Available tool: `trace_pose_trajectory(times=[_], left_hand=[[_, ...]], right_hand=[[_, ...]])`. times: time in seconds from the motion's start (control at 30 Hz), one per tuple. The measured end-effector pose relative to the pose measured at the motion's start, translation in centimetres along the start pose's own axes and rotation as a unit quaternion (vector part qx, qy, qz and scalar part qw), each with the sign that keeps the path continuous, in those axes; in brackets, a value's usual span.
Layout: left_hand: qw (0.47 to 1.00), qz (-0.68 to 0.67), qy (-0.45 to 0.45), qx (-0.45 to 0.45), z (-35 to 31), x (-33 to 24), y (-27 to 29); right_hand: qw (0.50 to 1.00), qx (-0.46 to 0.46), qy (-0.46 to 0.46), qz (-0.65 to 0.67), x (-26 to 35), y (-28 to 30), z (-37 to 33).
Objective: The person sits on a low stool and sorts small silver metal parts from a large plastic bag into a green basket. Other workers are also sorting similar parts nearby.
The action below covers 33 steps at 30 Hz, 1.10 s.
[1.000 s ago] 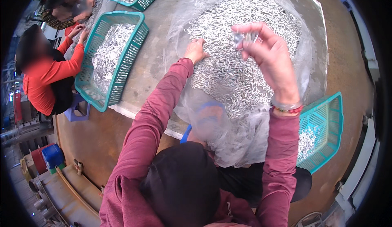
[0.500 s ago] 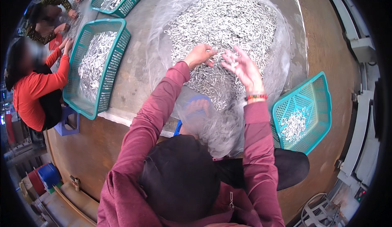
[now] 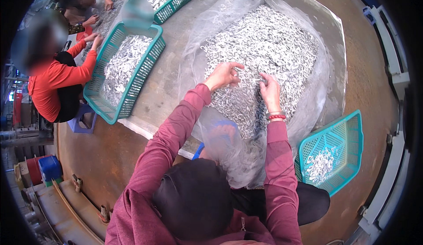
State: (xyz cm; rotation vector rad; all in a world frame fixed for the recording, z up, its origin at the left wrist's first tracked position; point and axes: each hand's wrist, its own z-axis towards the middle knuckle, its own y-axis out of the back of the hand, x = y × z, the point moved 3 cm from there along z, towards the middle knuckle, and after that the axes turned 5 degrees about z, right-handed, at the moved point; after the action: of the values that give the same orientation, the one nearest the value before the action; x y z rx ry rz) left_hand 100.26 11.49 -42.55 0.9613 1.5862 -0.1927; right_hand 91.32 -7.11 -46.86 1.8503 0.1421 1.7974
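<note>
A big heap of small, curved silvery-white pieces [image 3: 273,38] lies on sheer white netting [image 3: 194,55] spread over a low grey table. Over the heap's near middle is my left hand [image 3: 224,76], its fingers bent and apart, nothing visible between them. My right hand [image 3: 269,93], with a red bracelet at the wrist, points down at the heap to the right of it. Its fingers are curled, index and thumb close together; whatever they hold is too small to make out. Netting bunches up below both hands, partly covering the near pieces.
At right stands a teal plastic basket [image 3: 359,150] with some white pieces inside. Two fuller teal baskets [image 3: 152,62] [image 3: 187,0] sit on the table at left and far left. A person in an orange top [image 3: 50,84] crouches beside the left one, others behind.
My right hand has turned from palm up with pieces on it to fingers down at the heap. The left stays over the heap. The whole view has shifted, the scene moving rightward and down.
</note>
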Motion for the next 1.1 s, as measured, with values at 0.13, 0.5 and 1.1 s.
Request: trace_pose_trajectory(times=[0.13,0.5,1.1], left_hand=[[0.998,-0.014,-0.022,0.059,-0.5,0.8,0.4],[0.952,-0.289,0.058,0.078,-0.5,4.0,0.1],[0.992,-0.111,0.058,-0.004,3.5,5.9,0.7]], right_hand=[[0.970,-0.033,0.127,-0.204,-0.2,-1.7,0.0],[0.897,0.098,-0.235,0.362,0.2,-1.6,-4.8],[0.674,0.052,-0.217,0.704,-1.3,-0.6,-5.7]])
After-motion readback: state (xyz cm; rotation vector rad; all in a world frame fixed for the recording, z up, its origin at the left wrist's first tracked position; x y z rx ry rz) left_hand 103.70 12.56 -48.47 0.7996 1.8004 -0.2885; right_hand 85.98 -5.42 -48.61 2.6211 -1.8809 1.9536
